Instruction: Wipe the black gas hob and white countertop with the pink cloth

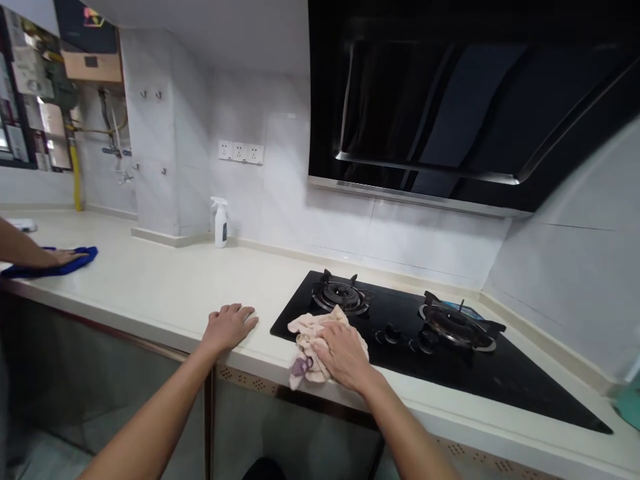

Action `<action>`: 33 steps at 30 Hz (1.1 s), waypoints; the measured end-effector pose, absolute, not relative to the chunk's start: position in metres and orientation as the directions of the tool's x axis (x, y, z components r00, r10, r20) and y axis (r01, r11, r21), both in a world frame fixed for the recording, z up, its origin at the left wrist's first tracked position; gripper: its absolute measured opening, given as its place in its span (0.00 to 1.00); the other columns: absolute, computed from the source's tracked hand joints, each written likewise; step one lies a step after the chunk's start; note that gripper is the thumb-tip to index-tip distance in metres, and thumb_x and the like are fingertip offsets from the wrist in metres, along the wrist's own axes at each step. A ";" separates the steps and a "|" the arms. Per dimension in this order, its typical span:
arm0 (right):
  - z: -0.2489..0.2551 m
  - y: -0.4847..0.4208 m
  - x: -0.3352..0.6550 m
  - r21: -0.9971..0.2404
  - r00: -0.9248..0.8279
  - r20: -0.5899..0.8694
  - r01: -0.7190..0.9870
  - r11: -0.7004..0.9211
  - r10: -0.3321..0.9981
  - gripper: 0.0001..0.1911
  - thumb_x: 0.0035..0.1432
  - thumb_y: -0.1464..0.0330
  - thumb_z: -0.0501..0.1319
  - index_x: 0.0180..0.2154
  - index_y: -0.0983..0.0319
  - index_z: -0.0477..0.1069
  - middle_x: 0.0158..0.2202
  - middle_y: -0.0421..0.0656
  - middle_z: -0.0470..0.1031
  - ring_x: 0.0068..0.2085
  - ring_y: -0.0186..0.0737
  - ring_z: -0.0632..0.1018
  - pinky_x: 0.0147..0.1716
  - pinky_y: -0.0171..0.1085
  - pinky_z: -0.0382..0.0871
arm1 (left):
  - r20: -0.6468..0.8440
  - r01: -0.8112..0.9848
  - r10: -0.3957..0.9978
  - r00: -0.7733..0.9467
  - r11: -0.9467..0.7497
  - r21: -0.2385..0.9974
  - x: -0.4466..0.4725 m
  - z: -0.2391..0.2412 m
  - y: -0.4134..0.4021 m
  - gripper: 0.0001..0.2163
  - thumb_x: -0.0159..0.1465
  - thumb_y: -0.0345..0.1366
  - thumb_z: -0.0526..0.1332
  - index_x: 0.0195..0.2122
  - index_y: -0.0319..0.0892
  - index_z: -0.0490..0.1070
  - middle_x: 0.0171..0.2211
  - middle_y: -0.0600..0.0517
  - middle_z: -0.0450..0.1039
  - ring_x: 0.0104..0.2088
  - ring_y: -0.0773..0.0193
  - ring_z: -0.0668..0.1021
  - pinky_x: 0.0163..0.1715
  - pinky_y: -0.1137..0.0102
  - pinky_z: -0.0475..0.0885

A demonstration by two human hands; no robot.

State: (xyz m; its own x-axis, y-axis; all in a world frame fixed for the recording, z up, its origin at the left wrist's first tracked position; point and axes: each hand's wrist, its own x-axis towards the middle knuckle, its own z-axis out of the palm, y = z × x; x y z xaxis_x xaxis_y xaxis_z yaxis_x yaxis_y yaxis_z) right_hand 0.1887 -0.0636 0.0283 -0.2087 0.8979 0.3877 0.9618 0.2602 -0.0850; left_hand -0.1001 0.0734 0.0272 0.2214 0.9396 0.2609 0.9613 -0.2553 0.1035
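Observation:
My right hand (343, 355) presses down on a crumpled pale pink cloth (306, 343) at the front left corner of the black glass gas hob (500, 380). Its fingers curl over the cloth. My left hand (230, 325) lies flat, fingers spread, on the cream countertop (165, 287) just left of the hob, holding nothing. The hob has a left burner (341, 295), a right burner (457, 323) and knobs (405, 335) between them.
At the far left another person's hand (63, 255) rests on a blue cloth (83, 257) on the same counter. A white spray bottle (220, 223) stands by the tiled wall. A black range hood (465, 100) hangs above the hob. Wall sockets (240, 152) sit behind.

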 end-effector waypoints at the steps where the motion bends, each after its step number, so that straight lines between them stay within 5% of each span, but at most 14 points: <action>1: 0.027 -0.069 0.201 -0.090 -0.219 0.400 0.957 0.276 0.890 0.15 0.73 0.57 0.51 0.50 0.54 0.72 0.58 0.43 0.73 0.58 0.44 0.71 0.57 0.47 0.62 | 0.263 0.962 0.939 0.223 -0.256 0.098 -0.101 0.027 0.074 0.23 0.72 0.48 0.50 0.62 0.50 0.71 0.65 0.42 0.67 0.64 0.44 0.68 0.60 0.49 0.62; 12: 0.003 -0.169 0.348 -0.134 -0.049 0.493 0.982 0.131 0.869 0.19 0.72 0.51 0.49 0.49 0.52 0.74 0.59 0.44 0.74 0.58 0.47 0.73 0.52 0.47 0.66 | 0.251 0.964 0.943 0.219 -0.248 0.091 -0.099 0.027 0.078 0.24 0.71 0.50 0.49 0.63 0.50 0.71 0.67 0.42 0.66 0.65 0.42 0.68 0.60 0.47 0.61; 22: -0.012 -0.203 0.475 -0.077 0.409 0.406 0.906 -0.415 0.817 0.27 0.68 0.52 0.44 0.52 0.55 0.75 0.59 0.49 0.73 0.57 0.54 0.74 0.52 0.51 0.68 | 0.251 0.961 0.941 0.225 -0.257 0.101 -0.098 0.027 0.077 0.25 0.71 0.50 0.48 0.63 0.49 0.71 0.67 0.42 0.66 0.65 0.42 0.68 0.60 0.47 0.61; 27: 0.002 -0.203 0.487 0.008 0.474 0.368 0.859 -0.513 0.800 0.24 0.67 0.60 0.45 0.50 0.56 0.77 0.53 0.51 0.77 0.57 0.54 0.74 0.56 0.54 0.65 | 0.273 0.953 0.933 0.232 -0.275 0.129 -0.098 0.025 0.079 0.25 0.70 0.51 0.49 0.62 0.49 0.72 0.65 0.41 0.68 0.63 0.40 0.69 0.59 0.47 0.62; 33: -0.009 -0.189 0.443 0.061 0.489 0.395 0.831 -0.553 0.778 0.26 0.69 0.54 0.44 0.53 0.56 0.74 0.58 0.52 0.73 0.58 0.58 0.72 0.52 0.59 0.67 | 0.277 0.953 0.935 0.223 -0.268 0.138 -0.099 0.024 0.082 0.26 0.70 0.51 0.49 0.62 0.49 0.73 0.65 0.41 0.67 0.63 0.40 0.69 0.59 0.47 0.62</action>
